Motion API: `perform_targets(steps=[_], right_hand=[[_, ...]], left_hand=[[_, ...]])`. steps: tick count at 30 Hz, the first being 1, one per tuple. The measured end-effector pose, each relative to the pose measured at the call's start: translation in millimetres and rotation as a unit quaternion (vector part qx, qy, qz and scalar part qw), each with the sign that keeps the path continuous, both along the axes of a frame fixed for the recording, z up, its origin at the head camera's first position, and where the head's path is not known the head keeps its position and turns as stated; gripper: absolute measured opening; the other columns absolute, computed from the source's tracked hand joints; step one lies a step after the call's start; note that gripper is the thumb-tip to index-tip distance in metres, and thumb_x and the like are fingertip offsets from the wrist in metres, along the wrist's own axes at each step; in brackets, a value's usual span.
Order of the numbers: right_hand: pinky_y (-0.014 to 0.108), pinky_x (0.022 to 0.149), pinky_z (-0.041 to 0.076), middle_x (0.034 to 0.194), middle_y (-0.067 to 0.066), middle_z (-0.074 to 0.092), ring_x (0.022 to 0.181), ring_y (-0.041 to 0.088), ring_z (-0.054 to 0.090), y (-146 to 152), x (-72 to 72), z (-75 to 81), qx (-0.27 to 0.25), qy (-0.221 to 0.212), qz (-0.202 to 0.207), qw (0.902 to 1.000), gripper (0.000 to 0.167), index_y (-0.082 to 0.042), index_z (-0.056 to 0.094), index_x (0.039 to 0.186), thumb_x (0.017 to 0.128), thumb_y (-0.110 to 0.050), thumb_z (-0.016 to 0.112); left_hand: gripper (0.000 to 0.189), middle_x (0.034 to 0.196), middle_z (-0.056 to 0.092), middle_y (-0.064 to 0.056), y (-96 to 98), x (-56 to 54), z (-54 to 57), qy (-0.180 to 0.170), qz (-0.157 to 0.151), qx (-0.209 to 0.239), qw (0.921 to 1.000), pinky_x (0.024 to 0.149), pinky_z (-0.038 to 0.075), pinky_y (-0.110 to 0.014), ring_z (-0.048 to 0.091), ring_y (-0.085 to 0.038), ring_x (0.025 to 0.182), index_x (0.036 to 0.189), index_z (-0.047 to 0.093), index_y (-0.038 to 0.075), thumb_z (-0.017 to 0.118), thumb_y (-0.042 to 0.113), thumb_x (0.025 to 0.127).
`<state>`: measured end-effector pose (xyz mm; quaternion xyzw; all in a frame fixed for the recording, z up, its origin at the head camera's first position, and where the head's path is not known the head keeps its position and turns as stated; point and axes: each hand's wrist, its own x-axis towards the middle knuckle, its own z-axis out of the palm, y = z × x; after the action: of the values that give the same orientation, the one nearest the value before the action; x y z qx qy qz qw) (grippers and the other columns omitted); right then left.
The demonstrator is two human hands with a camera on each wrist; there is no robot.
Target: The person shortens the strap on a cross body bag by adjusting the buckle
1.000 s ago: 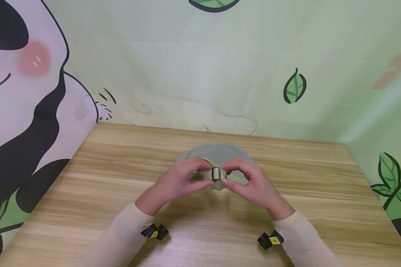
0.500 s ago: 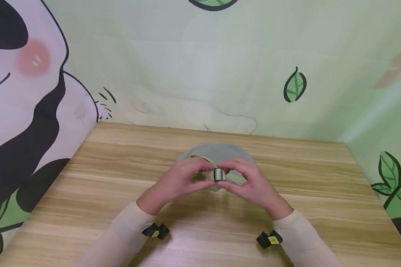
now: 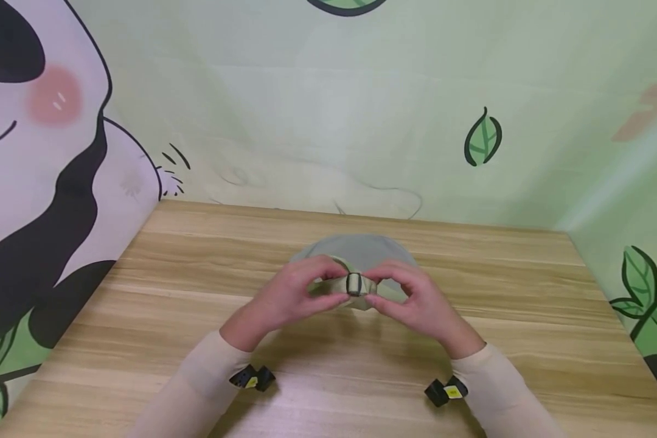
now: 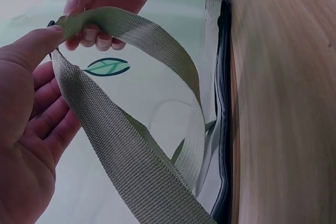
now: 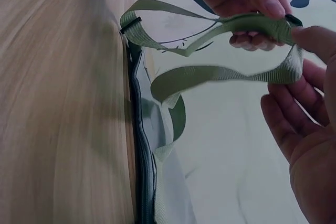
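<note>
Left hand (image 3: pixel 290 293), right hand (image 3: pixel 418 303) pinch close together (forearms (image 3: pixel 199 380) angled inward).

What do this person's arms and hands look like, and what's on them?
The left grip and right grip are bare hands. Both sleeves are long and pale cream. A small, black, blocky gadget with a yellow label sits by each wrist.

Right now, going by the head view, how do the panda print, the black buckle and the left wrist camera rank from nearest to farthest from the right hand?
From the right hand:
1. Black buckle: just to its left, on the strap.
2. Left wrist camera: farther over, lower left.
3. Panda print: at the picture's left edge.
</note>
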<state>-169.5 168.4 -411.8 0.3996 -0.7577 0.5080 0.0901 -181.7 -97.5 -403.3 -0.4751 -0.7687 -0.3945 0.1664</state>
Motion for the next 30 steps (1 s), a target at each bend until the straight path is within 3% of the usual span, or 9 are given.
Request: perform_targets(steps=[7, 9, 16, 22, 30], right_hand=[[0.025, 0.092, 0.057, 0.105, 0.003, 0.076, 0.1, 0.015, 0.068, -3.8, 0.3, 3.1, 0.022, 0.041, -0.01, 0.9989, 0.034, -0.009, 0.077, 0.115, 0.086, 0.007, 0.085], [0.024, 0.093, 0.057, 0.106, 0.004, 0.076, 0.101, 0.014, 0.067, -4.1, 1.1, 3.3, 0.017, 0.031, -0.004, 0.9994, 0.035, -0.008, 0.077, 0.117, 0.086, 0.008, 0.084], [0.022, 0.099, 0.059, 0.109, 0.017, 0.073, 0.106, 0.009, 0.068, -5.2, 4.9, 1.8, -0.069, -0.065, 0.029, 0.9951, 0.036, 0.004, 0.074, 0.118, 0.086, 0.021, 0.076], [0.023, 0.09, 0.061, 0.106, 0.002, 0.074, 0.1, 0.009, 0.068, -9.6, 7.9, 0.6, -0.086, -0.108, 0.0, 0.9904, 0.025, 0.005, 0.075, 0.112, 0.09, 0.016, 0.076], [0.021, 0.089, 0.061, 0.104, -0.011, 0.075, 0.098, 0.004, 0.07, -12.9, 10.4, -1.2, -0.089, -0.126, -0.032, 0.9875, 0.017, 0.008, 0.074, 0.108, 0.092, 0.013, 0.075]], left_hand=[[0.037, 0.105, 0.077, -0.003, 2.2, 1.3, 0.9, -0.006, 0.0, 0.0, 1.0, 0.086, 0.062, -0.028, 0.071, -0.014, 0.093, 0.118, 0.073, 0.006, 0.092, 0.008, 0.086], [0.036, 0.104, 0.076, -0.003, 2.4, 1.5, 1.0, -0.005, 0.001, -0.004, 1.0, 0.085, 0.062, -0.028, 0.069, -0.014, 0.093, 0.118, 0.074, 0.006, 0.091, 0.01, 0.087], [0.033, 0.103, 0.075, -0.003, 0.3, 1.2, -0.5, 0.003, -0.006, -0.005, 1.0, 0.085, 0.062, -0.028, 0.07, -0.014, 0.093, 0.114, 0.073, 0.005, 0.091, 0.007, 0.086], [0.032, 0.103, 0.076, -0.004, -0.5, 1.2, -1.7, 0.002, -0.012, -0.007, 0.9999, 0.087, 0.062, -0.026, 0.071, -0.014, 0.095, 0.114, 0.073, 0.005, 0.091, 0.007, 0.087], [0.033, 0.106, 0.077, -0.004, -1.1, 0.5, -2.2, 0.011, -0.018, -0.01, 0.9997, 0.091, 0.062, -0.026, 0.074, -0.015, 0.098, 0.115, 0.073, 0.005, 0.09, 0.008, 0.087]])
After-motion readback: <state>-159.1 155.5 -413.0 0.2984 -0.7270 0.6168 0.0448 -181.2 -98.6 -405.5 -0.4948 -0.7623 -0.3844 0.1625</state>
